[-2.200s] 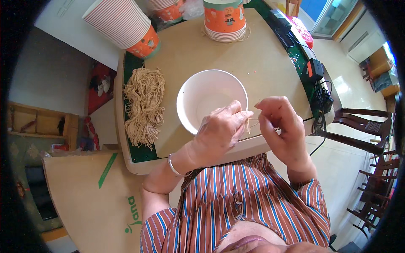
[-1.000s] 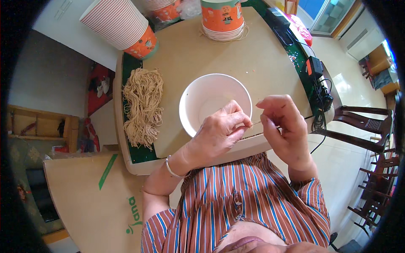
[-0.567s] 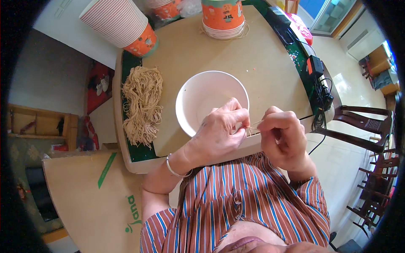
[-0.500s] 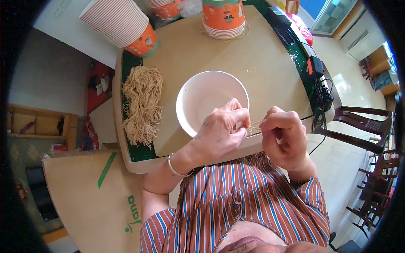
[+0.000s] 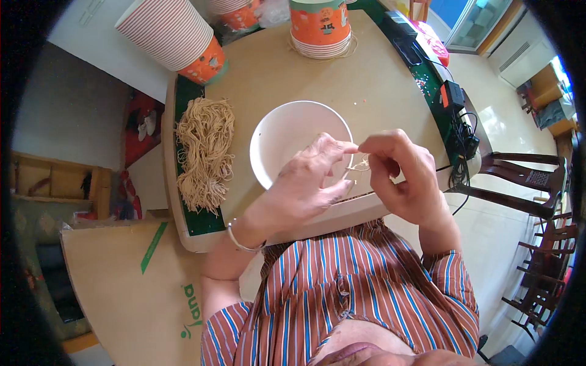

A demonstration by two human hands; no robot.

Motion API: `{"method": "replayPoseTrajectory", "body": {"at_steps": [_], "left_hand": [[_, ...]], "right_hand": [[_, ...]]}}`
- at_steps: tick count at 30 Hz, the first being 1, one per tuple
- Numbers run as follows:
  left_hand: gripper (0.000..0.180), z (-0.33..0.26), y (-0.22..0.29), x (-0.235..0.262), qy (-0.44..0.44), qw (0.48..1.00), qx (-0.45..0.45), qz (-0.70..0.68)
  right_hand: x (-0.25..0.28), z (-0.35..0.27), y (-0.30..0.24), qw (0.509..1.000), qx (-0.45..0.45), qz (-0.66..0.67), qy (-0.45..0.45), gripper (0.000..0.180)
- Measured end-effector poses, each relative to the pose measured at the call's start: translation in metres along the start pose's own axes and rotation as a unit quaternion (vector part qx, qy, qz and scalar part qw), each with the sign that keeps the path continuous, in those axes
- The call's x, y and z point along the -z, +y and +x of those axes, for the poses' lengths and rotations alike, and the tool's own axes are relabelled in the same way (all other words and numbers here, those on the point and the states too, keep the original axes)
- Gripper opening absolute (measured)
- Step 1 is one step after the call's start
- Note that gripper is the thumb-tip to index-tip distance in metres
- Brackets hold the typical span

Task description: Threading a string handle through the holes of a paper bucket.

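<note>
Over a bench [image 5: 256,67], parted left fingers [image 5: 345,147] and curled right fingers [image 5: 383,144], grip unclear, flanked string [image 5: 364,163] judged light, limp, best pinched near its ends.

Your table [image 5: 390,85] is bright. You see white glare on the shiny floor [image 5: 493,122] at right. Your left side is dimmer, the edges bend, and the corners go black.

A thin, pale tan string [image 5: 362,165], slack and slightly curled, lies between the left hand [image 5: 302,183] and right hand [image 5: 406,177], just beside the round white tub [image 5: 274,134] on the worktop [image 5: 390,85].
</note>
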State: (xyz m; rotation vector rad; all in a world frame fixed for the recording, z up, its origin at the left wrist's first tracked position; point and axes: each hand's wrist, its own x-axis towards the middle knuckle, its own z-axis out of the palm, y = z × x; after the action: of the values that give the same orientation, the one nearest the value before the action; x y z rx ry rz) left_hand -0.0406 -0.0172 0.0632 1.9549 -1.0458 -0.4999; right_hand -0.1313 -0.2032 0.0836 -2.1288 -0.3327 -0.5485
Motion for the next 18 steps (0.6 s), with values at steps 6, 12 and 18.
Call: {"method": "replayPoseTrajectory", "body": {"at_steps": [6, 12, 18], "left_hand": [[0.026, 0.02, -0.012, 0.023, 0.018, 0.995, -0.088, -0.048], [0.019, 0.047, -0.013, 0.017, -0.089, 0.985, -0.136, -0.065], [0.015, 0.054, -0.021, 0.019, -0.007, 0.991, -0.123, -0.051]], "right_hand": [[0.004, 0.007, 0.004, 0.999, -0.024, 0.03, -0.029, 0.033], [-0.007, 0.006, 0.019, 0.997, 0.048, 0.056, -0.017, 0.033], [0.002, 0.006, 0.013, 0.997, 0.04, 0.064, -0.024, 0.031]]}}
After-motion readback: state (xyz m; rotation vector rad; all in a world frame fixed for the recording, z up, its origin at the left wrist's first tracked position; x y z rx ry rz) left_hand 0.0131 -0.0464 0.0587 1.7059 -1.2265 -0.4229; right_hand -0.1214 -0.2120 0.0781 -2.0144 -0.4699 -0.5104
